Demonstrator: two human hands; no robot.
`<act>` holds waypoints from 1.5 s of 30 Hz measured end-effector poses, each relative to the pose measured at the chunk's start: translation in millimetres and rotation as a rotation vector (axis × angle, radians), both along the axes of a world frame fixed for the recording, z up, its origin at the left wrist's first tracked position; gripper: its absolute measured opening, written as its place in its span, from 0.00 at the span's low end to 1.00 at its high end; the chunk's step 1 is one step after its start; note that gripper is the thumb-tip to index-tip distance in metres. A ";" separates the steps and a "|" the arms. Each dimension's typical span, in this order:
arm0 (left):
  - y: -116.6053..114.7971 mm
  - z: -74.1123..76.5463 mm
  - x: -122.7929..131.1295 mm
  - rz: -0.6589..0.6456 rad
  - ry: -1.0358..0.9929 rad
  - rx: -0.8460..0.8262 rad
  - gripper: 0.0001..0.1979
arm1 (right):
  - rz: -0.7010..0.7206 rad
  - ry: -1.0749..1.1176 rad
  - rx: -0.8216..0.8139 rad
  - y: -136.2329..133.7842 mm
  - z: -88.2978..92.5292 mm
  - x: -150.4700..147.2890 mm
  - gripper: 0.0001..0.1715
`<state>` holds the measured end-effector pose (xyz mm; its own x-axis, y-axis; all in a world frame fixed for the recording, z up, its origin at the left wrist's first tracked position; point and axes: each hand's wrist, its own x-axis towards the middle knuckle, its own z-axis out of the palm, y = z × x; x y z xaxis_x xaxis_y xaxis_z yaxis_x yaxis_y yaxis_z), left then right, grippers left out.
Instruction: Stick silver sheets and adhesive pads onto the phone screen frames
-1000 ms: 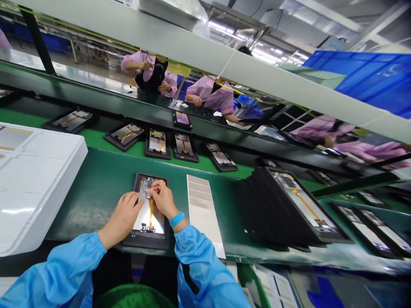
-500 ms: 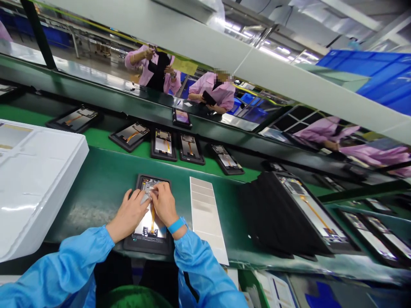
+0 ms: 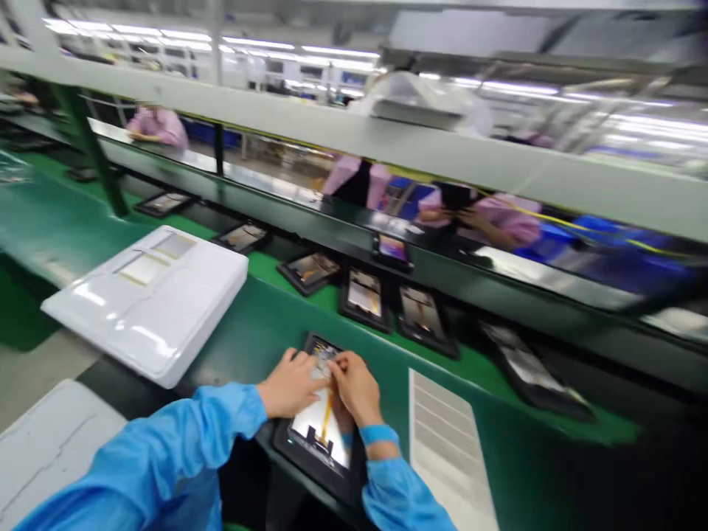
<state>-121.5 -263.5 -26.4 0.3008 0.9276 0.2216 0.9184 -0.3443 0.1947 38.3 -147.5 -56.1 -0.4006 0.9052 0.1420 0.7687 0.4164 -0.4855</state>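
An opened tablet (image 3: 310,453) lies on the green bench in front of me, its bare inside facing up. An orange ribbon cable (image 3: 327,413) runs down its middle over a bright silvery panel. My left hand (image 3: 293,383) rests on the upper left part of the tablet, fingers stretched out and tips near the circuit board. Over the same upper area, my right hand (image 3: 357,385) has thumb and forefinger pinched together beside the left fingertips. Whatever the pinch holds is too small to make out. A blue band circles my right wrist.
Right of the tablet lies a pale sheet with strips (image 3: 442,435). A white plastic tray (image 3: 160,302) stands at the left. Several opened tablets, one a black unit (image 3: 363,299), line the bright green belt behind. People in pink sleeves (image 3: 490,221) sit across the line.
My view has swung left and levelled, so the bench things appear further right and the white tray shows whole. Both hands stay at the tablet's upper part.
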 end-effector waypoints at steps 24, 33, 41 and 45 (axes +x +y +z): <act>-103.5 127.0 -327.5 1.270 -1.001 0.307 0.32 | 0.192 0.427 0.125 -116.1 57.3 46.6 0.19; -114.9 79.6 -100.5 0.609 -1.724 -0.274 0.22 | 0.479 0.388 0.478 -165.8 87.4 38.4 0.12; -94.7 57.1 4.4 0.491 -1.631 -0.706 0.21 | 0.599 -0.021 0.672 -180.9 85.6 82.3 0.13; -86.7 58.1 21.4 0.415 -1.554 -0.748 0.19 | 0.612 -0.180 0.719 -187.4 79.3 97.0 0.12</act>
